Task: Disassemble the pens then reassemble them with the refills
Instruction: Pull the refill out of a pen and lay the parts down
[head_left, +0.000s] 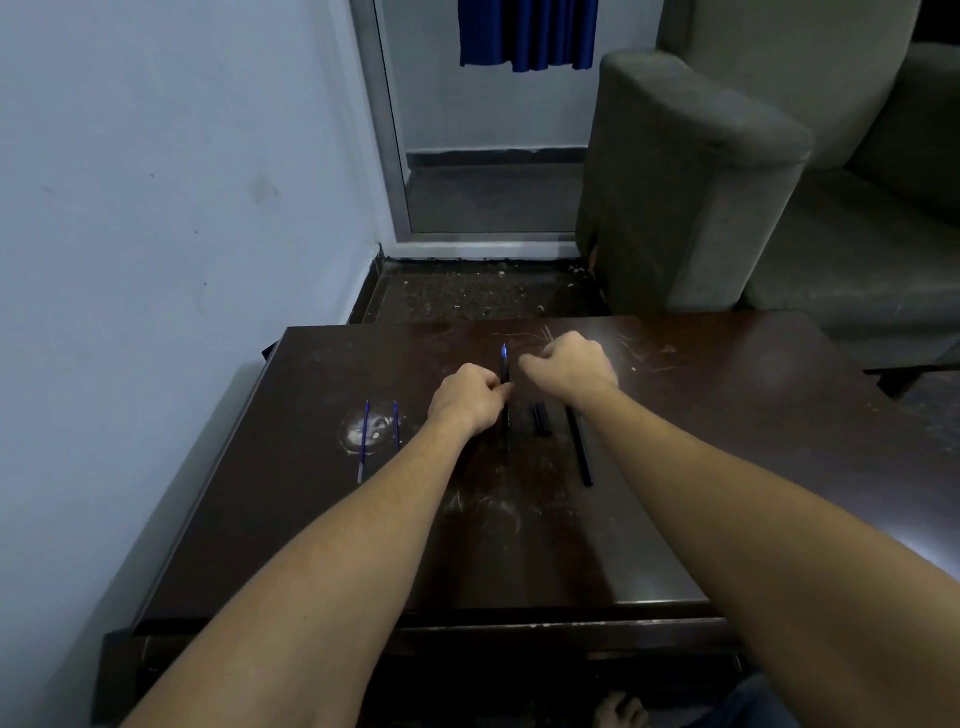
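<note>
Pen one, a black pen (507, 421) with a blue tip, lies lengthwise on the dark table (519, 551), tip pointing away from the person. The left hand (470, 397) has its fingers curled and pinches this pen at mid-barrel between thumb and fingertips. The tip shows beyond the hand and the rear end shows below it.

The right hand (569, 364) sits just to the right of the pen's front section, knuckles up and fingers curled inward toward the barrel. Whether these fingers grip the pen, or anything else, cannot be determined from this angle.

A short black cap (541, 419) lies on the table between the two wrists, just right of the held pen and apart from it. A second black pen (581, 447) lies under the right wrist, running back toward the person at a slight slant.

Two thin blue refills (364, 441) (396, 425) lie side by side to the left of the left hand, well apart from it, across a whitish scuffed patch (376, 422) on the tabletop.

A grey armchair (691, 182) stands beyond the right hand, past the far table edge. A pale wall (156, 208) runs along the left side.
</note>
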